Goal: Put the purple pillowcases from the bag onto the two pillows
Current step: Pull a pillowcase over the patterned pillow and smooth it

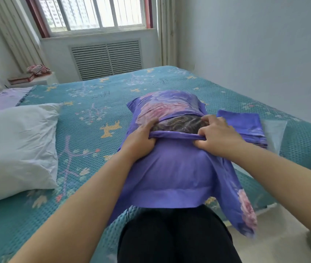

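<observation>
A purple flowered pillowcase [171, 168] lies on the bed in front of me, wrapped round a pillow whose dark patterned cover [181, 123] shows through the opening. My left hand [141, 139] and my right hand [217, 135] both grip the hem of the near flap at that opening, one at each end. A second purple pillowcase [243, 124] lies folded to the right, on a clear plastic bag [274, 130]. A bare white pillow [16, 147] rests at the left.
The bed has a teal patterned cover [94, 114]. Its right edge drops to a pale floor [283, 234] beside a white wall. A lilac pillow [1, 99] lies far left. A nightstand [35, 78] and a radiator grille stand under the window.
</observation>
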### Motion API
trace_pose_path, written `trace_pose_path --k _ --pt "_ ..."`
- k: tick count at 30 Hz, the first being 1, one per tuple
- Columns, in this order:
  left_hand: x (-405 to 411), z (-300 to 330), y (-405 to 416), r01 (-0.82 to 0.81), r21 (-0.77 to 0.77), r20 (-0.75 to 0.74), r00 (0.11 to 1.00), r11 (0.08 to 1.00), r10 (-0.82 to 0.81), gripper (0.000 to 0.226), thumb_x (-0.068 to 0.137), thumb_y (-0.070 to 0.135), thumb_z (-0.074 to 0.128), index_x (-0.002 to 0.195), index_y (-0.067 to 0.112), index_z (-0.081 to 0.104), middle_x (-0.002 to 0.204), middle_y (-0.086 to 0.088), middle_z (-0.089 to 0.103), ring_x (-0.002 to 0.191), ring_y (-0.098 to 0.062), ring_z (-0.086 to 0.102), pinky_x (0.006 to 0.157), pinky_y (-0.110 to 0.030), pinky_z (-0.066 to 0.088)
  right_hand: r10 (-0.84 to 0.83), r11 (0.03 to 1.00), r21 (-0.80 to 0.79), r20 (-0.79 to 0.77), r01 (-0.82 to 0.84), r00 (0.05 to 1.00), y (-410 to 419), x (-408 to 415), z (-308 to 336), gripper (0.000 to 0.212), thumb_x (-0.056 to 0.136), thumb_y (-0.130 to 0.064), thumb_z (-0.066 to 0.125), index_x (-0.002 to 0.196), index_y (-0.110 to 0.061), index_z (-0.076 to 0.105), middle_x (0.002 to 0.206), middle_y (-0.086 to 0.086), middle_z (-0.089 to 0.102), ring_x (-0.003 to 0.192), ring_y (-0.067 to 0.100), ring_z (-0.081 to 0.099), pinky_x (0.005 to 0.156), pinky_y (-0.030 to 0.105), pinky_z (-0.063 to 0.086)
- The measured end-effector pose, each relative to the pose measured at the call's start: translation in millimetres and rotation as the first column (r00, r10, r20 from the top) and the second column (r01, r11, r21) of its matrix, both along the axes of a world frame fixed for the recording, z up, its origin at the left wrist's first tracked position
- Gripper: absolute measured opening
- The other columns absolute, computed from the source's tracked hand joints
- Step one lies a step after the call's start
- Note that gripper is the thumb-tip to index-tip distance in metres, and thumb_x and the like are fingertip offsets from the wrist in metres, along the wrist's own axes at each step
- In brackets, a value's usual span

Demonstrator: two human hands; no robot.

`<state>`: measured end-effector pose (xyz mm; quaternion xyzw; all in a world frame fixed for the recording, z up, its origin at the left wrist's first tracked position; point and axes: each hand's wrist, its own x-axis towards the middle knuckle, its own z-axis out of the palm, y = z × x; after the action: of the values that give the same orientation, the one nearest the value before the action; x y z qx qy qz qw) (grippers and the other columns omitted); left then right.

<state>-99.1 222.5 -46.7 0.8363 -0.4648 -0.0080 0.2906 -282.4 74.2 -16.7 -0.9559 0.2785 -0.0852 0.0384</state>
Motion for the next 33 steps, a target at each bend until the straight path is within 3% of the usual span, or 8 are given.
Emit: trace_pose_path --k 3,6,12,16,21,26,30,33 --pt "-4 -2 1 -0.097 0.025 0.065 0.993 0.995 0.096 0.036 0.087 0.013 0.046 0.118 0.024 0.061 0.119 -0.014 0.064 0.11 -0.034 0.057 0.086 -0.036 0.044 -0.031 0.981 0.192 0.022 0.026 0.999 -1 11 -14 0.028 0.087 -0.039 0.057 0.102 -0.018 0.068 0.157 0.016 0.012 0.139 0.028 0.03 0.11 0.033 0.03" --pt "-1 4 -6 -0.182 0.002 0.035 0.983 0.983 0.182 0.027 0.088 0.011 0.043 0.107 0.014 0.062 0.113 -0.02 0.064 0.105 -0.038 0.058 0.082 -0.038 0.043 -0.091 0.982 0.178 0.125 0.068 0.988 -3 33 -24 0.025 0.089 -0.035 0.05 0.102 -0.018 0.063 0.155 0.012 0.024 0.128 0.033 0.045 0.1 0.038 0.038" --pt "2 25 -18 -0.142 0.305 0.063 0.99 0.942 0.128 0.04 0.093 0.039 0.044 0.114 0.01 0.063 0.123 -0.02 0.06 0.114 -0.035 0.054 0.088 -0.033 0.042 -0.144 0.918 0.397 0.358 -0.011 0.923 -22 50 -27 0.022 0.087 -0.004 0.043 0.093 -0.014 0.063 0.101 0.017 0.064 0.099 0.028 0.059 0.08 0.032 0.04" --pt "1 24 -1 -0.053 0.413 -0.025 0.997 0.909 0.07 0.05 0.087 0.058 0.049 0.098 0.013 0.066 0.11 -0.013 0.065 0.102 -0.029 0.058 0.077 -0.028 0.04 -0.09 0.755 0.654 0.167 -0.042 0.982 -37 34 -25 0.02 0.089 -0.019 0.058 0.076 -0.011 0.07 0.076 0.005 0.065 0.073 0.015 0.056 0.069 0.03 0.047" --pt "3 14 22 -0.119 0.26 0.1 0.99 0.958 0.096 0.044 0.085 0.058 0.05 0.077 0.017 0.063 0.095 -0.014 0.069 0.093 -0.032 0.062 0.069 -0.031 0.042 -0.079 0.921 0.387 0.07 0.046 0.994 -28 32 -26 0.051 0.079 -0.061 0.06 0.059 -0.015 0.052 0.063 0.002 0.053 0.07 0.023 0.053 0.061 0.033 0.037" --pt "2 8 55 -0.217 -0.086 0.509 0.829 0.972 0.23 0.054 0.08 0.063 0.038 0.066 0.013 0.054 0.072 -0.012 0.066 0.069 -0.037 0.065 0.054 -0.034 0.043 -0.101 0.992 0.105 0.346 0.069 0.933 1 6 -27 0.046 0.077 -0.058 0.063 0.103 -0.02 0.055 0.108 0.01 0.053 0.107 0.03 0.05 0.092 0.04 0.041" --pt "14 6 84 -0.347 0.033 0.444 0.845 0.937 0.297 0.039 0.086 0.056 0.051 0.092 0.018 0.06 0.098 -0.012 0.063 0.095 -0.035 0.058 0.073 -0.04 0.045 -0.182 0.833 0.552 0.23 0.026 0.956 24 -44 -53 0.045 0.078 -0.068 0.05 0.086 -0.023 0.051 0.086 0.0 0.065 0.08 0.022 0.063 0.078 0.038 0.051" --pt "-17 12 87 -0.143 -0.107 0.522 0.834 0.984 0.178 0.023 0.084 0.028 0.051 0.101 0.018 0.064 0.103 -0.008 0.063 0.098 -0.034 0.057 0.082 -0.041 0.046 -0.274 0.671 0.741 0.285 -0.03 0.919 57 -79 -71 0.041 0.078 -0.06 0.051 0.085 -0.021 0.056 0.08 -0.002 0.065 0.07 0.017 0.061 0.067 0.033 0.051"
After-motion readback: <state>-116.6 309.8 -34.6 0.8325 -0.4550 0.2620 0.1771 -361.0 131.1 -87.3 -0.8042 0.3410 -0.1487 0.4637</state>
